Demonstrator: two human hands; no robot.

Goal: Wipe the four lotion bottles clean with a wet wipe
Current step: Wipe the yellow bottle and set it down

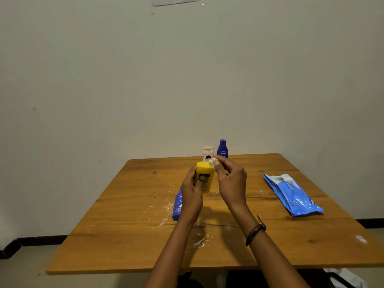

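Note:
My left hand (pixel 192 191) grips a yellow lotion bottle (pixel 205 173), held upright above the middle of the wooden table (pixel 124 235). My right hand (pixel 229 179) pinches a small wad of white wet wipe (pixel 213 161) against the bottle's top right corner. A blue lotion bottle (pixel 177 204) lies on the table, partly hidden behind my left wrist. At the far edge stand a white bottle with a pinkish cap (pixel 208 153) and a small dark blue bottle (pixel 222 149).
A blue pack of wet wipes (pixel 293 195) lies on the right side of the table. White lotion smears (pixel 199 242) streak the tabletop under my arms and left of the lying bottle. A bare wall rises behind the table.

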